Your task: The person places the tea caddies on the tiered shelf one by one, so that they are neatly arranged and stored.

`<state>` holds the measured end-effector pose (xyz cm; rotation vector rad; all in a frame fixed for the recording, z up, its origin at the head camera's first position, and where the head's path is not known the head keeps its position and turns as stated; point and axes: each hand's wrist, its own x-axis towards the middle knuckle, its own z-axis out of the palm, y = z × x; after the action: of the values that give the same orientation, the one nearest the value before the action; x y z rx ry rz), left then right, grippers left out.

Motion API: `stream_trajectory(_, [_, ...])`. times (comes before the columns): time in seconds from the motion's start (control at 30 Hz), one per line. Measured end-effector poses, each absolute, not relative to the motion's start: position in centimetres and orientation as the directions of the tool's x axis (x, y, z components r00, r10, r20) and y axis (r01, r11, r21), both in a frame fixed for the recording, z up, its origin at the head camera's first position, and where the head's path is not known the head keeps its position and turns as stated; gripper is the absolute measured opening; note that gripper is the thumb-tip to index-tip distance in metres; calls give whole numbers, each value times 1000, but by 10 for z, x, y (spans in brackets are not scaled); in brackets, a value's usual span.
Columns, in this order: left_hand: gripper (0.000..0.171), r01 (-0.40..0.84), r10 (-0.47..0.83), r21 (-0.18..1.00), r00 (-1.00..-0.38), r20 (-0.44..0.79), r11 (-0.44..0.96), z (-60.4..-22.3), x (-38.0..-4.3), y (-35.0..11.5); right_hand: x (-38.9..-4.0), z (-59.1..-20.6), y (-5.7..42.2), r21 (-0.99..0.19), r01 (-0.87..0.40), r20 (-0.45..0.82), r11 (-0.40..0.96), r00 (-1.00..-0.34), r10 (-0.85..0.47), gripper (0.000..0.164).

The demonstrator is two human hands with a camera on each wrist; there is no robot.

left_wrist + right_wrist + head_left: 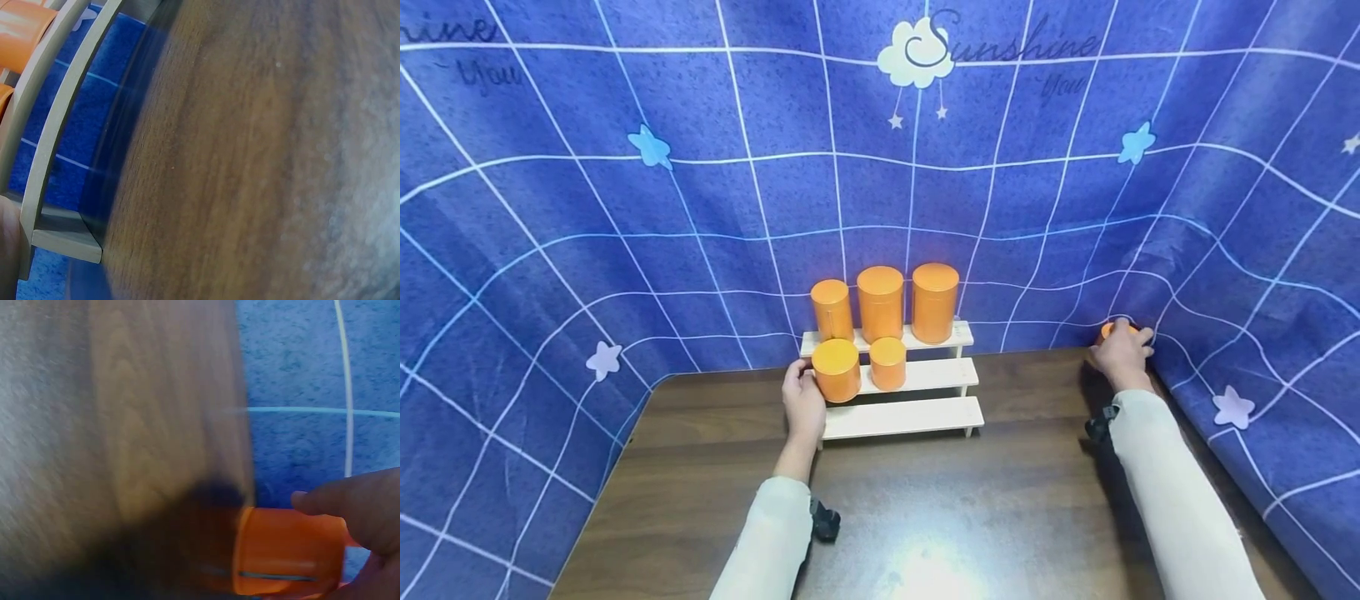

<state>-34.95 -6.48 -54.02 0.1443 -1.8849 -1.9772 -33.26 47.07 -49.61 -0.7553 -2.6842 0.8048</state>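
A three-tier pale wooden stand [901, 418] is at the back of the table. My left hand [805, 407] grips a wide orange canister [837, 372] from its left side, at the left end of the middle tier. A smaller orange canister [888, 365] stands to its right. At the table's back right corner my right hand [1124, 357] holds another orange canister [290, 550] from above, thumb and fingers around it. In the left wrist view, only a strip of the hand [9, 244] shows beside the stand's end.
On the top tier stand three taller orange canisters: a narrow one [832, 310], a wider one [881, 302] and another wide one [935, 302]. A blue curtain [737, 208] with white lines hangs behind and beside the brown wooden table [1000, 492].
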Motion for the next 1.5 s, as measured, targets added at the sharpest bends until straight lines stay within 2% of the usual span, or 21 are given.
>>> stream_trajectory(0.2, [28, 214, -354, 977, -914, 198, -7, -539, -347, -65, -334, -506, 472, -630, 382, 104, 676, -821, 561, 65])
stream_trajectory(0.43, [31, 175, -360, 984, -918, 168, 12, -540, -348, -62, -328, -511, 480, -591, 376, 114, 714, -837, 535, 65])
stream_trajectory(0.67, [30, 202, -341, 979, -919, 199, 27, -538, -349, -60, -310, -510, 479, -564, 342, 132, 751, -861, 492, 69])
stream_trajectory(0.93, [28, 234, -337, 972, -916, 220, -2, -538, -351, -65, -305, -488, 458, -540, 243, 246, 806, -870, 427, 69])
stream_trajectory(1.2, [27, 225, -346, 974, -913, 218, 21, -538, -349, -66, -301, -470, 428, -515, 138, 266, 846, -912, 311, 67])
stream_trajectory(1.5, [27, 229, -358, 973, -907, 223, 24, -539, -349, -67, -291, -457, 394, -541, -35, 281, 841, -949, 142, 59])
